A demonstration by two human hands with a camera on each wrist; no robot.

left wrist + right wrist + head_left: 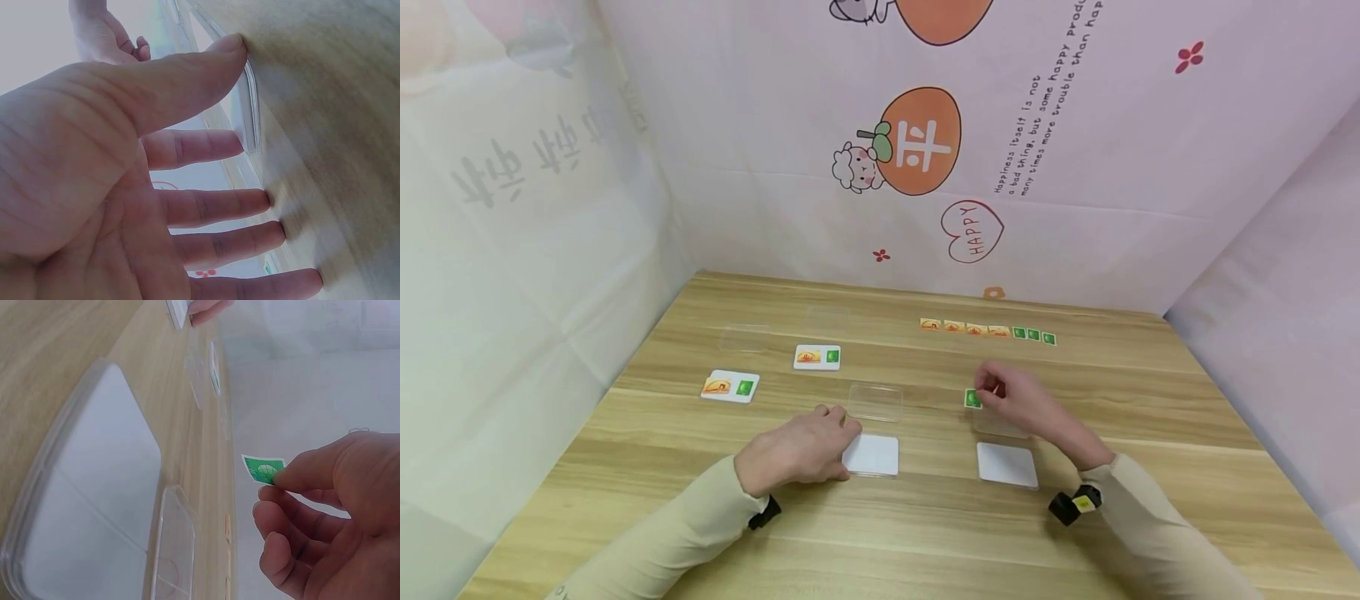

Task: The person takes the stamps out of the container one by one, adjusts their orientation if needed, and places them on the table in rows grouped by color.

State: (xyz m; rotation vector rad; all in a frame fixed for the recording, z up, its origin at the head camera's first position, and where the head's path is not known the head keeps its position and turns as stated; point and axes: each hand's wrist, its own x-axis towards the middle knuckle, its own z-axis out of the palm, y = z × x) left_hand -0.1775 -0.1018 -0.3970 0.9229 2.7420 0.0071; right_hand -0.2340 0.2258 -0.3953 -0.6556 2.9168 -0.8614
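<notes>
My right hand (1018,400) pinches a small green stamp (265,469) with a white border between thumb and forefinger, above the table. Below it lie a clear plastic lid (1000,423) and a white card in a clear case (1007,465). At the left end of another white card in a clear case (872,455), my left hand (801,446) has its thumb and forefinger at the two corners. In the left wrist view its fingers (215,208) are straight, with their tips on the wood. A second clear lid (876,402) lies just beyond that card.
Two white cards, one nearer (730,386) and one farther (817,357), each carry an orange and a green stamp at the left. Behind them lie faint clear lids (745,337). A row of orange stamps (976,330) and green stamps (1033,335) runs along the back right.
</notes>
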